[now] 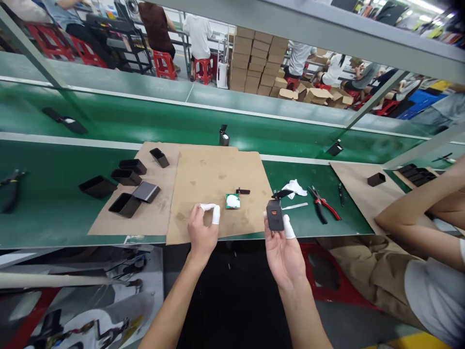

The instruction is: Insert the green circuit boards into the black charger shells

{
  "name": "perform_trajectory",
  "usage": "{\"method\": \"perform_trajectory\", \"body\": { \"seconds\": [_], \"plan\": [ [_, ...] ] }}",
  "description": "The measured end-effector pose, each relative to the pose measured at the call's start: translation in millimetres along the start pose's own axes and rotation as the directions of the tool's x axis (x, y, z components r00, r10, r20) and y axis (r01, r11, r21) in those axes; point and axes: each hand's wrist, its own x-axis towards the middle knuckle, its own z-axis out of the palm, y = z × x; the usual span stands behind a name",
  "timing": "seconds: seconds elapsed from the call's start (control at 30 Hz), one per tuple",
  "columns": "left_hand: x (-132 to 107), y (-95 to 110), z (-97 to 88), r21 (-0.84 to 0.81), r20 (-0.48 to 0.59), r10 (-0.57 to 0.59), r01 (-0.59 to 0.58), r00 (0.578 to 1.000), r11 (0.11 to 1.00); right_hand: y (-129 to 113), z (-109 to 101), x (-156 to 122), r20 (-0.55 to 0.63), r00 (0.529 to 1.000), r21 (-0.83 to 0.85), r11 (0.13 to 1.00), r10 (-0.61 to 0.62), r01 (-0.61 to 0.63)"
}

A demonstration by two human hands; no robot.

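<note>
My right hand holds a small black plastic casing upright between thumb and fingers, over the near edge of the bench; a white finger cot covers one fingertip. My left hand hovers over the brown cardboard mat, fingers curled, with white cots on thumb and forefinger pinched close together and nothing visible in them. Just right of the left hand lies a small green circuit board with a white round part, and a small dark piece beside it.
Several open black casings lie on cardboard at left. Red-handled pliers, a white cloth and a thin blade sit at right. A co-worker's arms rest on the bench at far right. Green conveyor belt runs behind.
</note>
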Motion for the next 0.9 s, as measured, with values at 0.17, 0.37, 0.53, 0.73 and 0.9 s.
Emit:
{"method": "perform_trajectory", "body": {
  "seconds": [0.17,0.37,0.53,0.73,0.9],
  "plan": [
    [1,1,0.8,0.009,-0.003,0.016,-0.016,1.000,1.000,-4,-6,-3,-0.023,0.994,0.098,0.989,0.109,-0.106],
    [1,2,1.7,0.023,-0.015,0.023,-0.023,1.000,0.999,1,-11,-4,0.028,0.998,-0.122,0.991,-0.055,0.058],
    [1,2,1.0,0.030,-0.009,0.043,-0.043,0.999,0.999,17,-30,19,0.093,0.817,-0.581,0.635,-0.569,0.509],
    [2,3,1.8,0.036,-0.014,0.056,-0.055,0.998,0.998,41,-67,50,0.256,0.735,-0.699,0.405,-0.628,0.590],
    [2,3,2.8,0.044,-0.001,0.042,-0.042,0.999,0.998,39,-77,59,0.376,0.676,-0.736,0.239,-0.633,0.633]
  ]
}}
